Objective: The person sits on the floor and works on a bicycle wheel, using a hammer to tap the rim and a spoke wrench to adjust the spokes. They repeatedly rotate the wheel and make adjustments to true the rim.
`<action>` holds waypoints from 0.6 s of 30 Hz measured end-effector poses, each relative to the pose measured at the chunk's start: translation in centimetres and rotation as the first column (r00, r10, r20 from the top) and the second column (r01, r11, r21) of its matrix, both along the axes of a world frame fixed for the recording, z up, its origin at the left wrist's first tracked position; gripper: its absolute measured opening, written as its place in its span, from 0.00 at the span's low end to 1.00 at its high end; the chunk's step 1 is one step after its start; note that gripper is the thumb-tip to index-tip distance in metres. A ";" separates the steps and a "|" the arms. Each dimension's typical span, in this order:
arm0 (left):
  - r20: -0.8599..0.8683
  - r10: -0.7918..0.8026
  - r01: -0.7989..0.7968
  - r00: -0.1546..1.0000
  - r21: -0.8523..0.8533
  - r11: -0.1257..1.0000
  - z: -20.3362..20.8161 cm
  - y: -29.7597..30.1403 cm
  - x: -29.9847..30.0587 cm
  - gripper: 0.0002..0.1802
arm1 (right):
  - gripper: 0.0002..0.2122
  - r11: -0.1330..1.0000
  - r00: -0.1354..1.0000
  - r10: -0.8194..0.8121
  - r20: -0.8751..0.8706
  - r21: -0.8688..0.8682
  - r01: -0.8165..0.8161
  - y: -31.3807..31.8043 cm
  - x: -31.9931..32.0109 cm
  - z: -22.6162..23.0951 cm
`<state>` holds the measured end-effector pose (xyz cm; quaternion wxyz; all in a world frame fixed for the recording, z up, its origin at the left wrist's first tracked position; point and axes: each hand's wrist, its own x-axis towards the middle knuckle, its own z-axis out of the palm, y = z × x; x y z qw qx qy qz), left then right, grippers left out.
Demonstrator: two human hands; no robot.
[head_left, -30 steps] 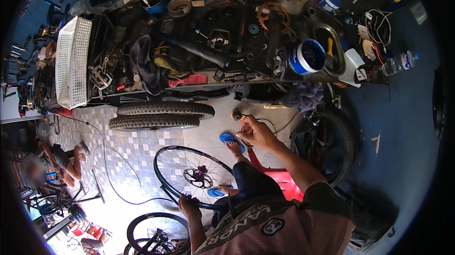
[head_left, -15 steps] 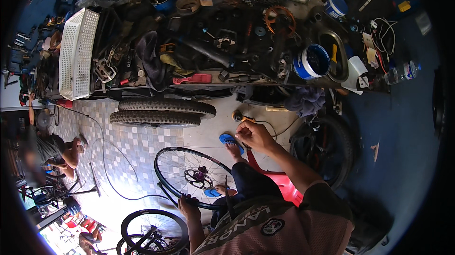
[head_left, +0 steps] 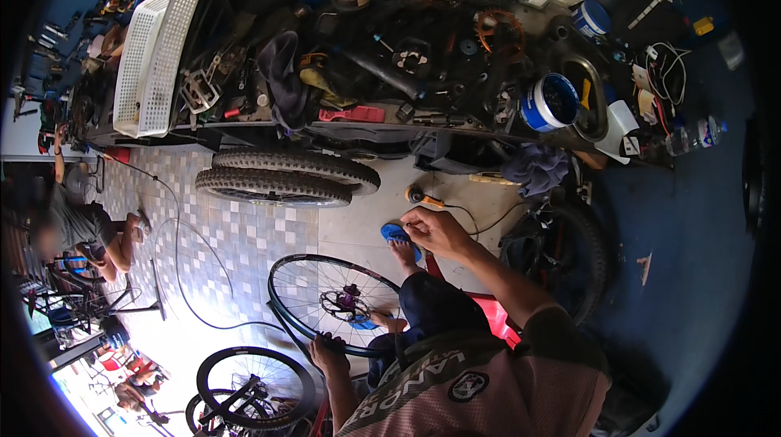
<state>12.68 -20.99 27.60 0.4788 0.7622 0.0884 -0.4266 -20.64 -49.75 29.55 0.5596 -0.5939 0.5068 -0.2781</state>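
A spoked bicycle wheel (head_left: 271, 291) with a purple hub (head_left: 348, 295) and a brake disc stands tilted in front of my legs. My left hand (head_left: 329, 353) is closed around the lower edge of its rim. A dark strip runs beside the rim near that hand; its kind is hard to make out. My right hand (head_left: 435, 231) is raised above my foot in the blue flip-flop (head_left: 392, 232), away from the wheel. Its thumb and fingertips are pinched together, and whatever is between them is too small to name.
A cluttered workbench holds a white perforated basket (head_left: 154, 63), a blue tub (head_left: 549, 104) and many tools. Two knobbly tyres (head_left: 285, 177) lie below it. A yellow corded tool (head_left: 419, 195) lies on the floor. Another wheel (head_left: 203, 380) is at lower left; a person (head_left: 81, 221) sits at far left.
The view has shifted, so the bench sits higher and further right in the picture. My left hand keeps its hold on the rim and my right hand stays pinched, almost in place.
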 end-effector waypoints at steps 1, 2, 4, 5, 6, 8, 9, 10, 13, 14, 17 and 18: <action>0.028 -0.043 0.044 0.999 -0.019 0.999 -0.4 0.9 0.2 0.06 | 0.11 0.999 0.999 0.036 -0.029 0.008 -0.036 0.1 0.4 0.2; 0.058 -0.085 0.088 0.995 -0.036 0.996 -0.8 1.7 0.5 0.06 | 0.11 0.997 0.996 0.073 -0.057 0.018 -0.072 0.2 0.8 0.5; 0.083 -0.097 0.102 0.992 -0.058 0.993 -1.0 2.9 0.9 0.06 | 0.10 0.993 0.991 0.115 -0.072 0.020 -0.113 0.5 2.0 1.0; 0.081 -0.062 0.067 0.995 -0.063 0.996 -1.2 3.3 1.0 0.06 | 0.10 0.992 0.991 0.123 -0.056 0.013 -0.123 0.8 2.7 1.0; 0.074 -0.047 0.052 0.996 -0.076 0.996 -1.0 3.6 0.9 0.04 | 0.10 0.991 0.990 0.134 -0.042 0.003 -0.134 1.1 3.3 1.0; 0.059 -0.024 0.030 0.998 -0.098 0.995 -0.3 3.7 0.8 0.07 | 0.10 0.990 0.990 0.142 -0.001 -0.014 -0.142 1.9 4.6 0.6; 0.074 -0.031 0.039 0.997 -0.110 0.993 -0.1 4.0 0.8 0.05 | 0.10 0.989 0.989 0.147 0.018 -0.022 -0.146 2.2 5.2 0.8; 0.089 -0.039 0.049 0.995 -0.121 0.991 0.0 4.3 0.7 0.04 | 0.10 0.985 0.986 0.167 0.003 -0.042 -0.167 2.7 5.9 1.0; -0.005 0.202 -0.201 0.979 -0.118 0.972 0.1 5.3 0.5 0.07 | 0.09 0.973 0.979 0.204 -0.010 -0.113 -0.203 4.0 7.8 2.2; 0.002 0.200 -0.198 0.980 -0.126 0.972 0.2 5.7 0.3 0.07 | 0.09 0.969 0.976 0.219 -0.005 -0.114 -0.218 4.6 8.3 2.4; 0.031 0.174 -0.167 0.984 -0.160 0.973 0.4 6.6 0.4 0.06 | 0.08 0.963 0.963 0.268 0.003 -0.042 -0.268 5.7 9.3 4.0; 0.040 0.151 -0.142 0.988 -0.174 0.974 0.3 7.1 0.7 0.06 | 0.08 0.963 0.964 0.265 0.008 -0.051 -0.264 6.0 9.5 3.9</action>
